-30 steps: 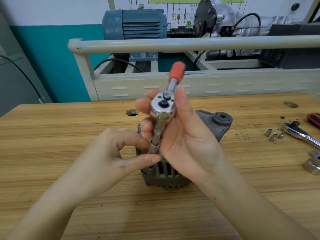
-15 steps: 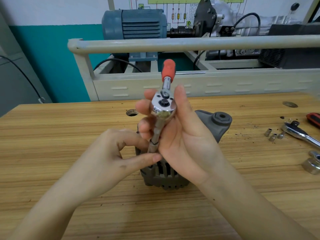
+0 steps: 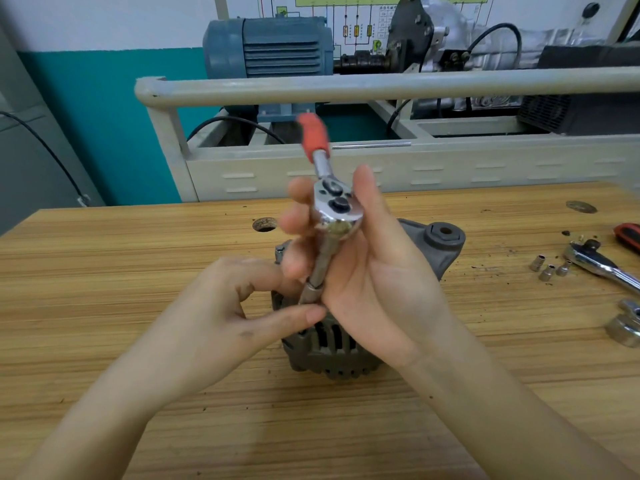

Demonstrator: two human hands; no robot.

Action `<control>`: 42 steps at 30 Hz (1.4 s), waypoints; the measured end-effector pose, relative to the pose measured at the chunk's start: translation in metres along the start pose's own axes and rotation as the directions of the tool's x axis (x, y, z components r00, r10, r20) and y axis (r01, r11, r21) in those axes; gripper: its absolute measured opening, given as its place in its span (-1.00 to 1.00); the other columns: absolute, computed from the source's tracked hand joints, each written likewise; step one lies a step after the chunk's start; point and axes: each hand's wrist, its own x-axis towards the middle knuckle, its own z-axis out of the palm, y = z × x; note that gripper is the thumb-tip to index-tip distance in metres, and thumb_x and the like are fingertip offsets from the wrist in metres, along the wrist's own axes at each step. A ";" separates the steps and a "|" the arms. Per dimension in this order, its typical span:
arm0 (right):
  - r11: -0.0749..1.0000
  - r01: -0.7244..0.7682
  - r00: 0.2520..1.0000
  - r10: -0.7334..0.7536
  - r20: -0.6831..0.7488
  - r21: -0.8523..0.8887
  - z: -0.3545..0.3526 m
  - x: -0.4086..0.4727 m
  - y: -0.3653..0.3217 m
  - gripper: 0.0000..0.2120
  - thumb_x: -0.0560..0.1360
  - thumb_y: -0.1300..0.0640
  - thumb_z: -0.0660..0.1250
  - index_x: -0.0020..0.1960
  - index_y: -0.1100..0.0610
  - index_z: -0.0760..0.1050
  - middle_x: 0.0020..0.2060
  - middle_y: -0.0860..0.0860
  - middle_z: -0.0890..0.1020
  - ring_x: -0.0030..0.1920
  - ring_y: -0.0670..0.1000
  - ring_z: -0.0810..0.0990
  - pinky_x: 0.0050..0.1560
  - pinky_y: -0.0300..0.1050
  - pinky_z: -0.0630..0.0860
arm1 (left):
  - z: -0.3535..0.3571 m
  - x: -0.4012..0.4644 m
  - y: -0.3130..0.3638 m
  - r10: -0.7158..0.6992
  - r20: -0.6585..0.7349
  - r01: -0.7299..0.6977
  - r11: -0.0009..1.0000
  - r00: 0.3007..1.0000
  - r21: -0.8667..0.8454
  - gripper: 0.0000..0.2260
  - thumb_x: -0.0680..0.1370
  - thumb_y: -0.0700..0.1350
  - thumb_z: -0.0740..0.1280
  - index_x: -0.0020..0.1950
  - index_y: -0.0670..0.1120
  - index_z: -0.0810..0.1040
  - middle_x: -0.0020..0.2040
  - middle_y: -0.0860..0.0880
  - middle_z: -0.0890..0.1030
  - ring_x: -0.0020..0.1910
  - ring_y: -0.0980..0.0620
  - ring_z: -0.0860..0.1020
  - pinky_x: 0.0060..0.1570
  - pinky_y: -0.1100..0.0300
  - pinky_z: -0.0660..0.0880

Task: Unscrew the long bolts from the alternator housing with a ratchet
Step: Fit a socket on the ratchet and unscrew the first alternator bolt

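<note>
A grey alternator housing [image 3: 332,351] stands on the wooden bench [image 3: 104,271], mostly hidden behind my hands. A chrome ratchet [image 3: 337,209] with a red handle [image 3: 313,131] sits on a long extension bar [image 3: 318,268] that points down at the housing's top. My right hand [image 3: 374,271] grips the ratchet head and the bar, thumb up beside the head. My left hand [image 3: 221,313] pinches the socket at the bar's lower end between thumb and forefinger. The bolt under the socket is hidden.
At the right lie a second ratchet [image 3: 602,265], three small sockets [image 3: 549,268], a large socket [image 3: 623,327] and a red-handled tool [image 3: 628,233]. The bench has a round hole [image 3: 265,224]. Behind it stands a cream rail frame [image 3: 346,84] with a blue motor [image 3: 270,46].
The red handle has swung from right to left, counter-clockwise, with the ratchet head turning in my right hand. My left hand has stayed at the socket.
</note>
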 end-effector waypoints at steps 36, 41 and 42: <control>0.993 0.118 0.993 -0.118 -0.017 -0.024 0.006 -0.002 0.006 -0.76 0.32 -0.07 0.37 -0.16 0.09 0.55 -0.22 -0.01 0.66 -0.33 -0.10 0.58 -0.27 -0.26 0.52 | -0.002 -0.002 0.006 -0.002 -0.079 0.010 0.995 0.997 0.098 -0.69 0.19 0.28 0.28 -0.13 0.26 0.57 -0.17 0.42 0.56 -0.07 0.41 0.49 0.04 0.28 0.27; 0.987 0.163 0.985 -0.162 -0.063 0.014 0.002 -0.002 0.002 -0.79 0.26 0.00 0.42 -0.20 0.09 0.53 -0.21 0.01 0.65 -0.32 -0.07 0.58 -0.27 -0.21 0.54 | 0.001 0.000 0.004 -0.056 -0.130 0.074 0.988 0.990 0.136 -0.59 0.11 0.35 0.25 -0.13 0.23 0.57 -0.21 0.38 0.58 0.00 0.35 0.43 -0.02 0.50 0.22; 0.988 0.151 0.986 -0.150 -0.069 0.007 0.002 -0.002 0.002 -0.81 0.29 -0.03 0.40 -0.20 0.08 0.54 -0.22 0.00 0.65 -0.33 -0.08 0.58 -0.28 -0.23 0.54 | 0.001 0.000 0.004 -0.063 -0.141 0.082 0.988 0.988 0.130 -0.59 0.10 0.35 0.26 -0.14 0.24 0.57 -0.21 0.39 0.58 0.00 0.34 0.43 0.00 0.46 0.24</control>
